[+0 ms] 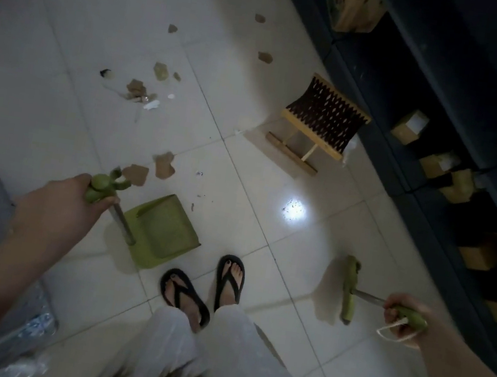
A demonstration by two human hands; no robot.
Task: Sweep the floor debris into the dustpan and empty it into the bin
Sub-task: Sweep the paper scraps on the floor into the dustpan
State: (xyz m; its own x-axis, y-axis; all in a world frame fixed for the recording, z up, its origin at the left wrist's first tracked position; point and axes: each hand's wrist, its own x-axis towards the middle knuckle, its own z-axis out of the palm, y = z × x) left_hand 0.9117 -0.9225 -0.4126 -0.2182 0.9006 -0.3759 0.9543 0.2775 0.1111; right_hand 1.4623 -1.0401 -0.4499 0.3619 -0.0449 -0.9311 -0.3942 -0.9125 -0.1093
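2 hands were both busy: the left hand [78, 195] was closed around the green grip of the dustpan [163, 233], which sat on the tiled floor [255, 92] just ahead of the feet, and the right hand [402, 314] was wrapped around the handle of the broom [350, 289], whose head rested on the tiles well off to the right. Scraps of brown paper [165, 165] lay just beyond the pan's far edge, a thicker cluster of debris [140, 93] sat farther out, and stray pieces trailed toward the dark shelves [449, 89]. No bin could be picked out. Sweeping did not look begun, since the pan appeared empty. From here the light scraps could flutter away under a hard stroke, or slide beneath the pan's lip if the left hand let it tilt. Swinging the broom across from the right risked knocking the small wooden stool [321, 121], and pieces near the shelves could be pushed underneath. Dim light might hide small bits.
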